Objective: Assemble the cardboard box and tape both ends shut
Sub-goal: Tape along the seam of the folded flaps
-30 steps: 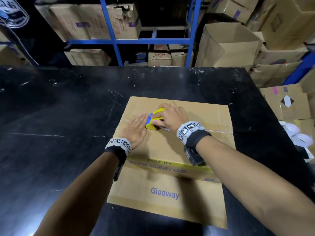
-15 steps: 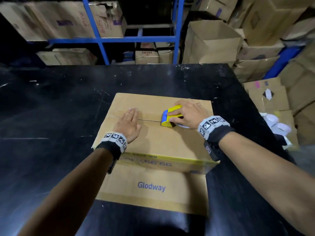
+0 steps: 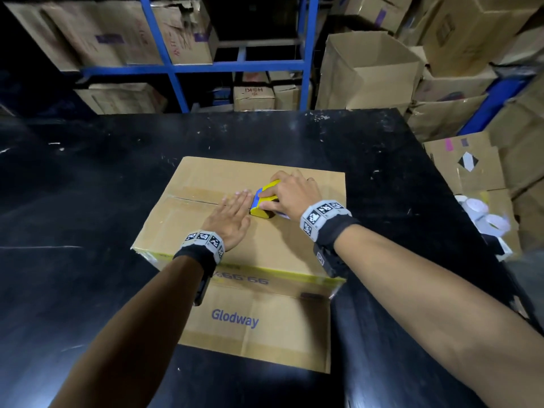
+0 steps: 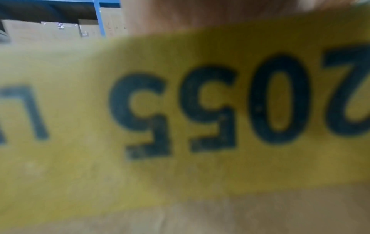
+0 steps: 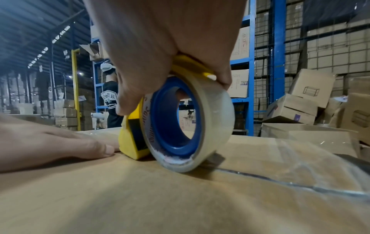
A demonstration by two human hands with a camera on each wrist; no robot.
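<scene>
1. Cardboard box (image 3: 265, 251): 1 unit, brown, printed "Glodway" on the near side, yellow band with dark numerals below the top edge. Stands at the centre of the black table (image 3: 88, 201), top flaps folded shut, seam running 9 to 3 o'clock.
2. Tape dispenser (image 3: 260, 203): yellow body, blue core, roll of clear tape (image 5: 216, 126). Rests on the seam, right of the box-top centre; the roll touches the cardboard.
3. Clear tape strip (image 5: 300, 171): lies along the seam at 3 o'clock of the dispenser.
4. Right hand (image 3: 291, 191): fingers and thumb curled around the dispenser from above.
5. Left hand (image 3: 232, 214): flat, fingers straight, palm down on the box top; fingertips just beside the dispenser at its 9 o'clock.
6. Blue shelving (image 3: 235, 66): at 12 o'clock beyond the table, stocked with cartons.
7. Loose cartons (image 3: 368, 69): piled at 1 to 3 o'clock.
</scene>
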